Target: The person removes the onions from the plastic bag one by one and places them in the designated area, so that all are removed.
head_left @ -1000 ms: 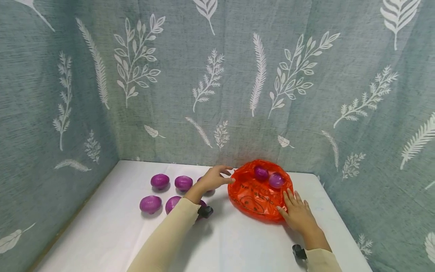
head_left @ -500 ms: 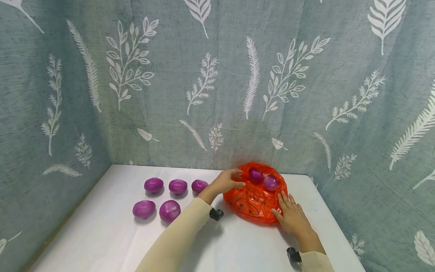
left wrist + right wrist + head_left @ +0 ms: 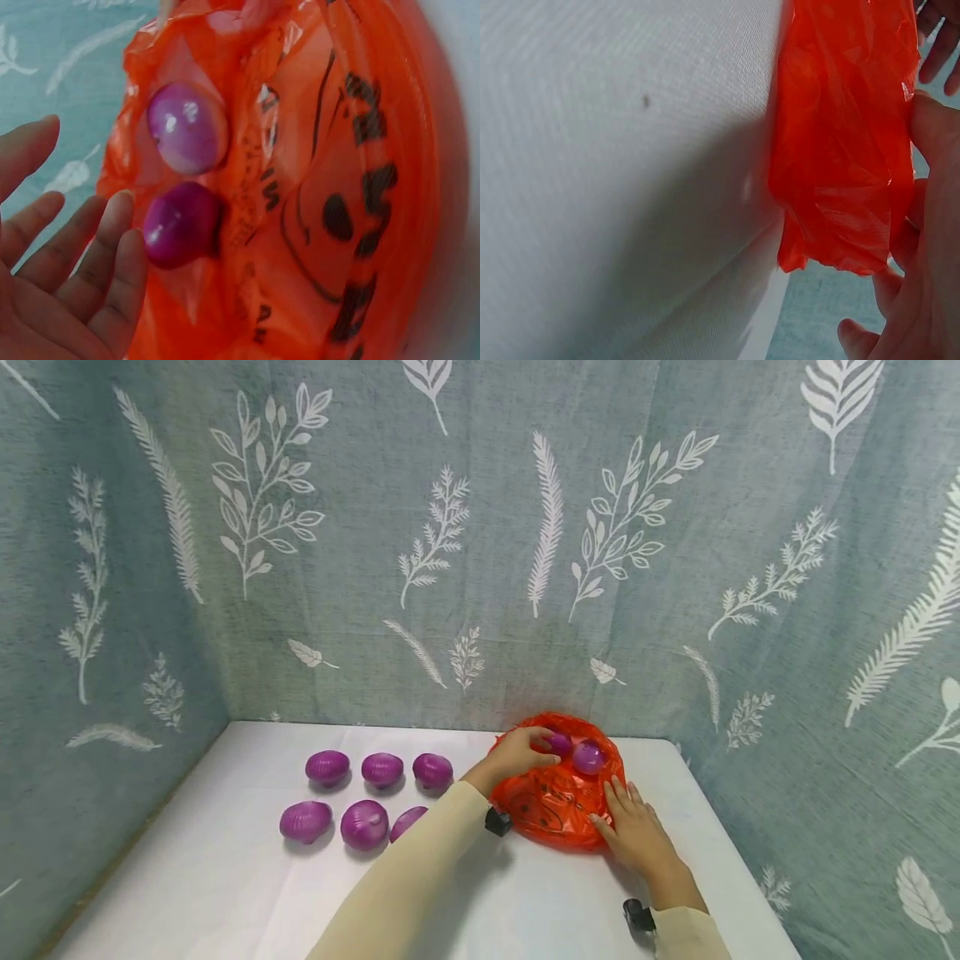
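A red plastic bag (image 3: 557, 810) with black print lies spread with its mouth open on the table. Inside, toward its back, are two purple onions: a darker onion (image 3: 180, 225) and a paler, shiny onion (image 3: 588, 757). My left hand (image 3: 517, 753) reaches over the bag's left side, beside the darker onion. Its fingers are loosely bent with nothing between them, and a small gap to the onion shows in the left wrist view. My right hand (image 3: 639, 833) touches the bag's right rim with spread fingers; the right wrist view shows its thumb against the red plastic.
Several more purple onions stand in two rows on the white table (image 3: 225, 877), left of the bag, such as a front onion (image 3: 364, 825) and a back onion (image 3: 327, 768). My left forearm partly covers one onion (image 3: 408, 821). A leaf-patterned curtain (image 3: 480, 527) encloses the back and sides.
My left hand has moved right, from the bag's left edge to over the bag near the darker onion. My right hand stays at the rim. The head view has shifted slightly.
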### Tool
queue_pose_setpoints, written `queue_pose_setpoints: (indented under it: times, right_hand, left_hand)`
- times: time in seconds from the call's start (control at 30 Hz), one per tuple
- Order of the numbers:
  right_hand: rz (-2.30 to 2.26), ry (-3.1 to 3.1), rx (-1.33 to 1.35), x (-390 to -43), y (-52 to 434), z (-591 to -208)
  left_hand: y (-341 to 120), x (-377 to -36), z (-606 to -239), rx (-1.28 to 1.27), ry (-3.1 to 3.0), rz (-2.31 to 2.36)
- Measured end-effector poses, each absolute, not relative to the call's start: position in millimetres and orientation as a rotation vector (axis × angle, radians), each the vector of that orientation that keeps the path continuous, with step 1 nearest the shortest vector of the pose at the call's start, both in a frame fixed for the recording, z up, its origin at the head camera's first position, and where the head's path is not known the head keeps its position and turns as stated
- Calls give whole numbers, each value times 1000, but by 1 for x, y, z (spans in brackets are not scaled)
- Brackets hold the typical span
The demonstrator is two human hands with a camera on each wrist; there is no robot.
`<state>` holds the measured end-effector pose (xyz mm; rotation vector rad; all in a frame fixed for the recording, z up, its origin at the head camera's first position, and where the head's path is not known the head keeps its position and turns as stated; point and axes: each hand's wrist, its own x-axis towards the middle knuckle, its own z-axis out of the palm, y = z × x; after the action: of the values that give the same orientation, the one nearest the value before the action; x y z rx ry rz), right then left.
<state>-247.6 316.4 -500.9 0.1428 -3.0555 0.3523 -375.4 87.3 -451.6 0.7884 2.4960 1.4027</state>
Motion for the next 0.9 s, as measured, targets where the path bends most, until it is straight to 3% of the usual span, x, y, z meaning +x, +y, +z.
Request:
queue_pose_setpoints:
  times: [0.6,0.9]
  right_hand:
    - [375,-3030,177,-250,314,-508]
    - [363,-3011,182,-253,318,-509]
  left_hand:
    - [128,-382,-487,731,2466,1298]
    - [152,-386,-485,674,2509,1154]
